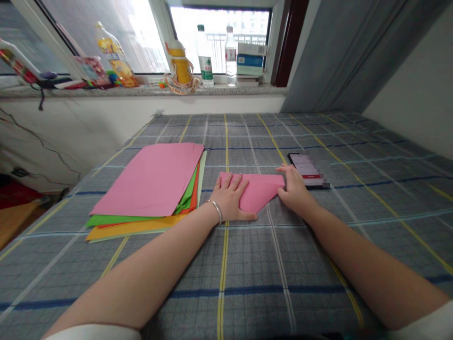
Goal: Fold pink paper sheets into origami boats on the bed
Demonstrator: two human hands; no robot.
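Pink paper (260,193) — phone (304,167) beside (stack (145,179) left)

A stack of pink, green, orange and yellow paper (145,182) lies left of centre on a grey checked bedsheet (255,132), with a smartphone (305,169) right of centre. Along the windowsill (141,91) at the top stand plastic water bottles (205,56) and a cardboard box (251,59).

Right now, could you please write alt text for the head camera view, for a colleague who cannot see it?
A left hand and a right hand rest on a folded pink paper on a grey plaid bedsheet. A stack of coloured paper lies to the left, a smartphone beside the right hand, and water bottles stand on the windowsill.
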